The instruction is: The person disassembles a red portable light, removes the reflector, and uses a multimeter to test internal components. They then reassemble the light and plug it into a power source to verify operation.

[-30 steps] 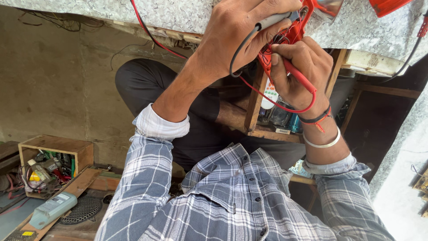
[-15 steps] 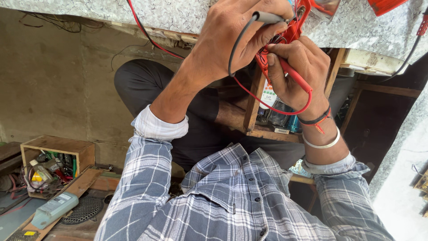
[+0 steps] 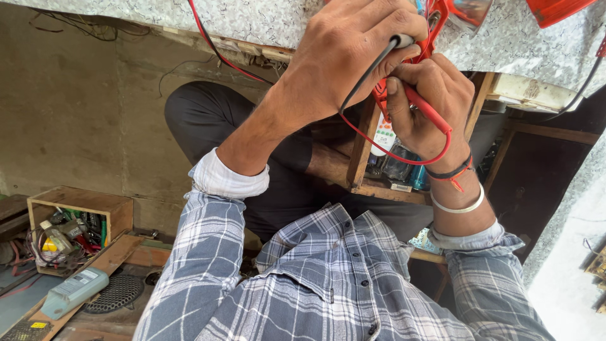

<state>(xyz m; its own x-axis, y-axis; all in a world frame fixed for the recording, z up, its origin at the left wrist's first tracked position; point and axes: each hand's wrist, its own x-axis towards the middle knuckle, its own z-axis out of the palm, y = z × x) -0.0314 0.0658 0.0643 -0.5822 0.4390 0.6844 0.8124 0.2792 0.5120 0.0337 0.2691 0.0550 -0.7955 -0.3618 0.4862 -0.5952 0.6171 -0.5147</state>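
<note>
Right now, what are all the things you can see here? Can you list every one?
Black probe: one, black lead and pale tip, in the left hand at the counter edge.
Red probe: one, red, with a looping red lead, in the right hand.
Counter: one, speckled grey stone, along the top.
Wooden shelf: one, brown, under the counter, holding small jars.
Wooden box: one, brown, lower left, full of wires and parts.
Pale blue device: one, lying on the floor lower left.
Round black grille: one, beside that device.
Bangle: one, white, on the right wrist.
Left hand: fingers closed on the black probe.
Right hand: fingers wrapped around the red probe.
</note>
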